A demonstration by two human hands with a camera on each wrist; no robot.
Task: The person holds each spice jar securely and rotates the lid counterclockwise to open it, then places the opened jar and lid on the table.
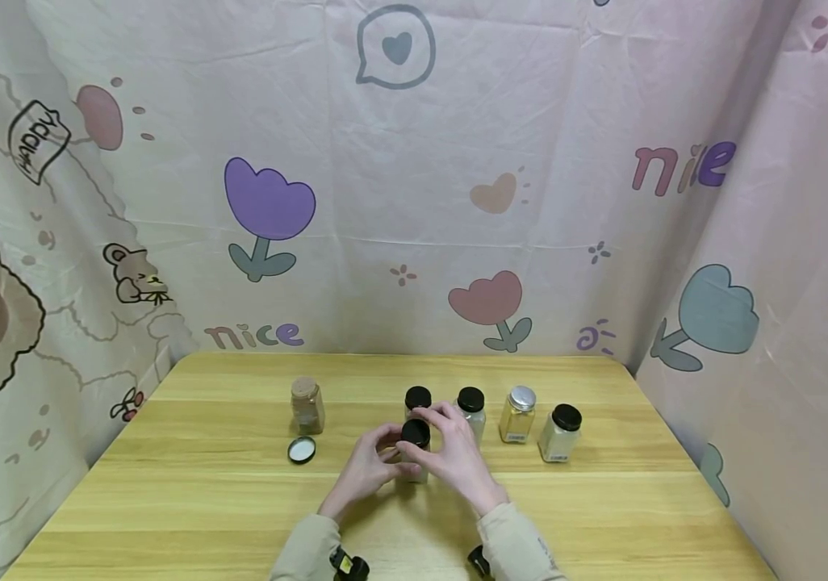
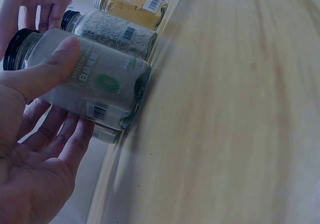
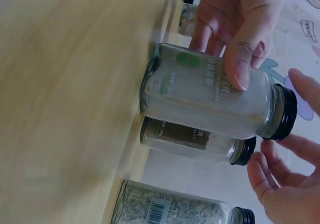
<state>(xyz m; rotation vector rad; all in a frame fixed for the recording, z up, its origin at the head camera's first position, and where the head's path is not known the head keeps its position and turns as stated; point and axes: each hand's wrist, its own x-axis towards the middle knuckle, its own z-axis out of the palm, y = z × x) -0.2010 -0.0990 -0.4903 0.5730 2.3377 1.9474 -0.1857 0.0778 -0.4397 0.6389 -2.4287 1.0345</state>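
Note:
A square glass spice jar (image 1: 417, 472) of pale powder, with a green mark and a black lid (image 1: 416, 433), stands upright near the middle of the table. My left hand (image 1: 370, 468) grips its body, thumb across the label side and fingers behind, as the left wrist view shows. Around the lid is my right hand (image 1: 457, 456), thumb on one side and fingers on the other. In the right wrist view a gap shows between the right thumb (image 3: 306, 90) and the lid; a fingertip is close to the lid's lower edge.
Left of the hands stands a brownish jar (image 1: 308, 411) without a black lid; a loose lid (image 1: 302, 449) lies before it. Behind and right stand black-lidded jars (image 1: 418, 397) (image 1: 470, 399), a yellow jar (image 1: 517, 420) with silver lid, and a pale jar (image 1: 559, 436). A printed curtain surrounds the table.

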